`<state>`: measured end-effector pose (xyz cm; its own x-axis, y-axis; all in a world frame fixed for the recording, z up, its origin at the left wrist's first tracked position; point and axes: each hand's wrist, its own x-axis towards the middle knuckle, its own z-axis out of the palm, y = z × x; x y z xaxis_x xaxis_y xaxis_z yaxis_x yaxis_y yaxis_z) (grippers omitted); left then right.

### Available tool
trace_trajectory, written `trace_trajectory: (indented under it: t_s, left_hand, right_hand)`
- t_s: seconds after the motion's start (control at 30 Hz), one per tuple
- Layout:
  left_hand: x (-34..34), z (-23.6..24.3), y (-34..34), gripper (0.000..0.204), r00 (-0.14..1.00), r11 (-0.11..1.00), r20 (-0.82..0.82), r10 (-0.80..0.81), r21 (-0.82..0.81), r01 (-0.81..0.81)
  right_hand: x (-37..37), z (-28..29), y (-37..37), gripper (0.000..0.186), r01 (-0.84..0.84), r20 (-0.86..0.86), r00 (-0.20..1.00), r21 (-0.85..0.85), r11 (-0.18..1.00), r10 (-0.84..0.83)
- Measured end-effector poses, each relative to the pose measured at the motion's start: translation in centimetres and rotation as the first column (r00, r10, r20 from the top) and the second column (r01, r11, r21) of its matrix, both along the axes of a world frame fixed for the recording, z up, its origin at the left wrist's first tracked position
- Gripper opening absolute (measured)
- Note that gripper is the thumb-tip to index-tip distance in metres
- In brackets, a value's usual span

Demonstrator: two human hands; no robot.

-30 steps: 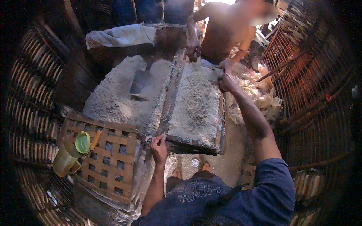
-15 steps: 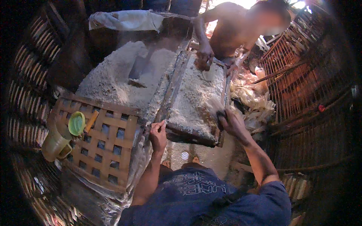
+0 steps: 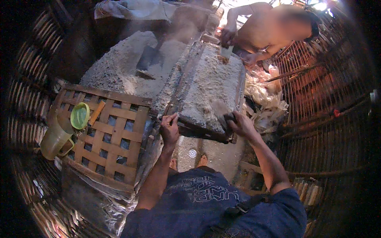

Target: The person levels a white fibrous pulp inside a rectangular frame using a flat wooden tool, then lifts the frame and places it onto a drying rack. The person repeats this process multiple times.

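Big wooden tray (image 3: 206, 89) w/ pale grit sits centre frame, slanted, next to a grit heap (image 3: 119, 67) upper left. Left hand (image 3: 170, 129) curled on tray's near-left corner; right hand (image 3: 238, 123) closed round near-right corner.

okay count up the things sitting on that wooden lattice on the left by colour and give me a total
Green: 1, the round lid lying flat on the wooden lattice.
Orange: 1, the thin stick-like piece right beside that lid.
Total: 2.
The yellowish jug stands off the lattice's left edge, so it is not counted.
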<state>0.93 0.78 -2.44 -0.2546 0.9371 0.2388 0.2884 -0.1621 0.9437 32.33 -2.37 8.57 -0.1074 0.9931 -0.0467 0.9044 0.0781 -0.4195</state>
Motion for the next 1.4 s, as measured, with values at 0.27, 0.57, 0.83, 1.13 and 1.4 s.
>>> trace_trajectory:
  t_s: [0.27,0.57,0.83,1.13,1.4]
  left_hand:
    - [0.2,-0.5,-0.7,0.017,0.999,0.998,0.014,0.052,-0.031,-0.051]
    - [-0.6,-0.2,-1.5,0.018,0.999,0.998,0.053,0.011,-0.060,-0.008]
    - [-0.1,-0.9,-1.3,0.018,0.999,0.999,0.040,-0.024,-0.037,0.026]
    - [0.0,-0.3,-0.6,0.019,1.000,0.996,0.029,0.003,-0.084,0.000]
    - [-0.4,-0.6,-0.1,0.017,1.000,0.990,0.022,-0.022,-0.136,0.024]
  right_hand:
    - [-4.4,-2.1,-2.9,0.035,0.335,-0.429,0.845,-0.043,0.941,-0.320]
    - [-18.0,-1.0,7.7,0.027,-0.027,-0.151,0.988,0.070,0.997,0.038]
    - [-13.2,0.2,0.7,0.031,-0.079,0.004,0.997,0.003,0.997,0.079]
    - [-0.3,-2.6,-8.1,0.036,0.272,-0.213,0.952,0.267,0.924,-0.219]
    - [-3.9,0.5,-6.8,0.023,0.280,0.063,0.957,0.046,0.959,-0.282]
